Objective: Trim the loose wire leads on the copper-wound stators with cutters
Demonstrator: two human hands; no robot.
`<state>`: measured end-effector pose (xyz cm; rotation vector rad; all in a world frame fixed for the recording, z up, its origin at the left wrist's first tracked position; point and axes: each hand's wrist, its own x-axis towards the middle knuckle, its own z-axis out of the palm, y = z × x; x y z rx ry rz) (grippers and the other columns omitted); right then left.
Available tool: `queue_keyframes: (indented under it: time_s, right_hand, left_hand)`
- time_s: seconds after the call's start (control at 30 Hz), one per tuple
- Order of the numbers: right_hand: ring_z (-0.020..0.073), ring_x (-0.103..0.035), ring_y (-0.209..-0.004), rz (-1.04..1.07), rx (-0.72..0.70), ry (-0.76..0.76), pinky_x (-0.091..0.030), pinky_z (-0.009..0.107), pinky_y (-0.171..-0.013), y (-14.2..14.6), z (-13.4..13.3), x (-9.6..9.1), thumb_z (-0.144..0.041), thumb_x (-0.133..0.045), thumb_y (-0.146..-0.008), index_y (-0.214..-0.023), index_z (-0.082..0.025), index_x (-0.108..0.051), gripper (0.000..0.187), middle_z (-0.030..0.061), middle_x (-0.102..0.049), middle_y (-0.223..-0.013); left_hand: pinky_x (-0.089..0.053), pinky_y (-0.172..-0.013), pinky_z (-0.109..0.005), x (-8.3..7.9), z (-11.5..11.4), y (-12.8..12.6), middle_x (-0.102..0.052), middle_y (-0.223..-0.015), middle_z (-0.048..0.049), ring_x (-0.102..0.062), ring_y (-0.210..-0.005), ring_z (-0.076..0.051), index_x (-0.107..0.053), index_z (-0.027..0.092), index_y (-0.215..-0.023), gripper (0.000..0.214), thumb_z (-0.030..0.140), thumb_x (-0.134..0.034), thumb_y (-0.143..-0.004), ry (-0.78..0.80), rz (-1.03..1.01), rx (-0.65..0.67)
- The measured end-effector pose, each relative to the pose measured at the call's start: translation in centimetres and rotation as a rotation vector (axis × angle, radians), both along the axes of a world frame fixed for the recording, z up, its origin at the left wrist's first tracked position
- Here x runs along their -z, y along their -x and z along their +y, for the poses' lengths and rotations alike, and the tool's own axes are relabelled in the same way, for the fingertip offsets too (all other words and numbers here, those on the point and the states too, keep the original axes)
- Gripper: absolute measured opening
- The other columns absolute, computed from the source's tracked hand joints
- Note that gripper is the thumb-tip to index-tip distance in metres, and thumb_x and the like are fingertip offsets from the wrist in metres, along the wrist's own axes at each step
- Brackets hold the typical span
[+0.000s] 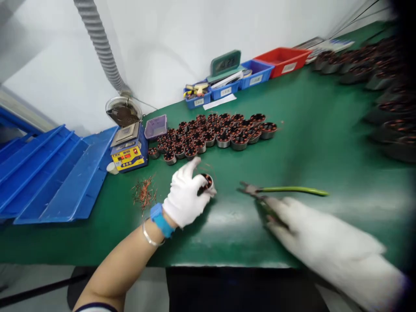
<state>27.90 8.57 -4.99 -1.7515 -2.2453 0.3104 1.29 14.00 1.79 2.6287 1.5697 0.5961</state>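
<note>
My left hand [186, 195], in a white glove, is closed around a small round motor stator [209, 184], a metal ring with copper windings inside, held just above the table. My right hand [302, 221], also white-gloved and blurred by motion, grips one handle of green-handled cutting pliers [250, 189]. The other green handle stands out above my fingers, and the jaws point left toward the stator. Beyond my left hand, rows of similar stators [224, 139] stand close together. Copper wire clippings [144, 193] lie in a pile left of that hand.
A yellow and blue soldering station box [130, 149] stands at the left, beside blue trays [65, 173] and a purple bin [156, 127]. Along the wall are blue bins [256, 78] and a red bin [284, 60]. More stators [390, 86] crowd the right side of the green table [227, 234].
</note>
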Motion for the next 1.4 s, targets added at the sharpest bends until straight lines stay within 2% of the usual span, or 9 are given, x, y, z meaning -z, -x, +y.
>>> queue_keyframes:
  time_s: [0.13, 0.27, 0.37, 0.5, 0.63, 0.8, 1.07, 1.23, 1.4]
  right_hand:
    - [0.0393, -0.065, -0.099, -0.056, 0.008, -0.083, -0.051, 0.049, -0.077, -0.3, 1.6, -1.5, -0.048, -0.040, -0.095, -0.129, -0.016, -0.062, 0.051, 0.0246, -0.065, -0.119]
    - [0.0341, -0.067, -0.101, 0.179, -0.119, 0.155, -0.051, 0.042, -0.072, 6.0, 1.8, -4.4, -0.058, -0.042, -0.092, -0.124, -0.023, -0.065, 0.052, 0.0131, -0.068, -0.123]
    - [0.0257, -0.068, -0.090, 0.277, -0.168, 0.371, -0.048, 0.034, -0.069, 9.8, 2.8, -5.3, -0.049, -0.047, -0.091, -0.106, -0.025, -0.069, 0.036, 0.0059, -0.073, -0.105]
    - [0.0224, -0.065, -0.079, 0.102, -0.148, 0.444, -0.041, 0.031, -0.063, 10.2, 4.0, -5.0, -0.037, -0.048, -0.090, -0.089, -0.024, -0.067, 0.023, 0.0035, -0.072, -0.089]
    - [0.0278, -0.066, -0.080, -0.132, -0.023, 0.263, -0.035, 0.033, -0.059, 9.2, 3.8, -4.7, -0.045, -0.043, -0.093, -0.094, -0.023, -0.068, 0.034, 0.0075, -0.072, -0.091]
    - [0.0229, -0.067, -0.090, 0.178, -0.213, 0.372, -0.044, 0.031, -0.069, 10.8, 4.4, -5.3, -0.048, -0.045, -0.090, -0.107, -0.025, -0.070, 0.037, 0.0043, -0.073, -0.104]
    - [0.0251, -0.065, -0.082, -0.100, -0.206, 0.167, -0.042, 0.034, -0.069, 9.7, 5.0, -4.3, -0.040, -0.042, -0.093, -0.089, -0.021, -0.068, 0.032, 0.0073, -0.071, -0.089]
    - [0.0239, -0.068, -0.090, 0.196, -0.178, 0.228, -0.046, 0.031, -0.069, 10.7, 4.8, -4.8, -0.050, -0.058, -0.084, -0.110, -0.026, -0.070, 0.037, 0.0034, -0.073, -0.108]
    - [0.0187, -0.064, -0.076, 0.315, -0.227, 0.132, -0.045, 0.029, -0.064, 11.7, 3.7, -4.3, -0.033, -0.046, -0.085, -0.079, -0.022, -0.065, 0.023, 0.0044, -0.069, -0.083]
  left_hand:
    - [-0.046, -0.108, -0.053, 0.6, -5.6, 3.1, -0.051, -0.152, -0.0138, -0.055, -0.132, -0.034, -0.063, 0.021, -0.085, 0.014, 0.031, -0.074, -0.085, 0.046, 0.007, 0.143]
    - [-0.051, -0.106, -0.051, 2.6, -6.1, 3.7, -0.051, -0.147, -0.0232, -0.057, -0.131, -0.037, -0.058, 0.019, -0.104, 0.062, 0.051, -0.089, -0.061, -0.008, -0.347, -0.010]
    - [-0.058, -0.096, -0.044, 3.1, -5.6, 3.2, -0.066, -0.126, -0.0168, -0.070, -0.109, -0.029, -0.042, 0.017, -0.136, 0.099, 0.056, -0.088, -0.057, 0.210, -0.539, -0.164]
    - [-0.060, -0.091, -0.042, 2.4, -5.5, 2.6, -0.073, -0.100, -0.0038, -0.074, -0.090, -0.024, -0.039, 0.021, -0.145, 0.095, 0.051, -0.083, -0.066, 0.498, -0.535, -0.232]
    - [-0.061, -0.088, -0.042, 2.4, -5.5, 2.7, -0.073, -0.101, -0.0034, -0.074, -0.090, -0.026, -0.040, 0.023, -0.147, 0.102, 0.051, -0.087, -0.061, 0.540, -0.555, -0.258]
    - [-0.062, -0.087, -0.040, 3.1, -5.6, 2.9, -0.075, -0.100, -0.0010, -0.075, -0.094, -0.026, -0.031, 0.028, -0.155, 0.109, 0.054, -0.086, -0.063, 0.570, -0.625, -0.257]
    - [-0.061, -0.085, -0.037, 3.4, -5.4, 3.2, -0.076, -0.106, -0.0024, -0.075, -0.096, -0.026, -0.028, 0.029, -0.157, 0.110, 0.046, -0.085, -0.064, 0.635, -0.668, -0.199]
    - [-0.061, -0.079, -0.035, 3.7, -5.2, 3.6, -0.075, -0.100, -0.0012, -0.075, -0.090, -0.025, -0.020, 0.026, -0.160, 0.117, 0.046, -0.086, -0.066, 0.676, -0.659, -0.154]
    - [-0.060, -0.080, -0.035, 3.6, -5.0, 3.6, -0.075, -0.094, 0.0016, -0.075, -0.086, -0.023, -0.028, 0.027, -0.157, 0.109, 0.044, -0.085, -0.066, 0.628, -0.623, -0.157]
